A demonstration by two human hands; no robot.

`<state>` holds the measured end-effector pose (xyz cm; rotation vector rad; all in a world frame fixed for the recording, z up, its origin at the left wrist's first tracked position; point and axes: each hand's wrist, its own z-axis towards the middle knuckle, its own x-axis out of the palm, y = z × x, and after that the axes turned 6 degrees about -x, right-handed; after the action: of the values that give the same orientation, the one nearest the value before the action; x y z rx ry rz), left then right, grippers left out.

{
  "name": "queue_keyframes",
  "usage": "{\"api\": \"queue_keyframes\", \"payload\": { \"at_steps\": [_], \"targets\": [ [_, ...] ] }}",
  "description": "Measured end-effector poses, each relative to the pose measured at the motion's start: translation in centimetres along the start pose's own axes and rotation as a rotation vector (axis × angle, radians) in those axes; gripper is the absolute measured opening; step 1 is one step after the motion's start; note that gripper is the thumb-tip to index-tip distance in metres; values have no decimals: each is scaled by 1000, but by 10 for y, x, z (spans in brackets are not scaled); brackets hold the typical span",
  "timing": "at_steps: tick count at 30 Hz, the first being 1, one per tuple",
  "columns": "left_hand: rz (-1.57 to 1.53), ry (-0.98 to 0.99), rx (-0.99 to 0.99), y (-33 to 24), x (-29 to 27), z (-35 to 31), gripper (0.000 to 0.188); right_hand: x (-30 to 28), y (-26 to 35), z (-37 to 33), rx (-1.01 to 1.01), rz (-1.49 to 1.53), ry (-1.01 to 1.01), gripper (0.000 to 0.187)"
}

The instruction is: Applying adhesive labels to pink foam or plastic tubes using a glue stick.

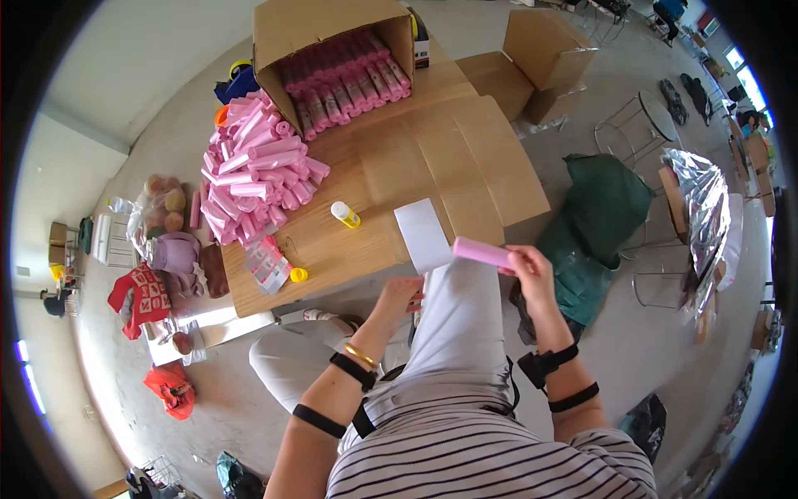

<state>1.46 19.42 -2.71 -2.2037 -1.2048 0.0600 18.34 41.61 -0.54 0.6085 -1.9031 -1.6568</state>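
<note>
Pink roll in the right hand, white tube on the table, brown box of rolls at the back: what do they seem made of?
Pink roll: probably thin plastic film, smooth with a soft sheen, though coated paper is possible.
White tube: likely hard plastic, judging by its smooth, even, rigid-looking sides.
Brown box: apparently cardboard, matt, with flat panels and straight edges.

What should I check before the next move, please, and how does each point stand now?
1. Roll in the right hand: ok, held by one end.
2. Left hand empty: cannot tell, its palm is hidden.
3. Paper within reach: ok, it lies at the near edge of the table.
4. Glue stick upright: cannot tell from above.
5. Loose rolls in order: not ok, they lie in a jumbled heap.
6. Boxed rolls in order: ok, lined up in rows.
</note>
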Motion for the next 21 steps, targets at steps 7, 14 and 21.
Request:
{"api": "queue_keyframes", "payload": {
  "at_steps": [7, 14, 21],
  "targets": [
    [-133, -106, -46, -15, 28, 3, 44, -2, 14, 29, 37, 62, -82, 27],
    [-249, -240, 145, -31, 49, 30, 34, 7, 3, 31, 78, 153, -99, 29],
    [-388, -111, 374, -38, 53, 30, 23, 12, 18, 26, 77, 234, -56, 28]
  ]
}}
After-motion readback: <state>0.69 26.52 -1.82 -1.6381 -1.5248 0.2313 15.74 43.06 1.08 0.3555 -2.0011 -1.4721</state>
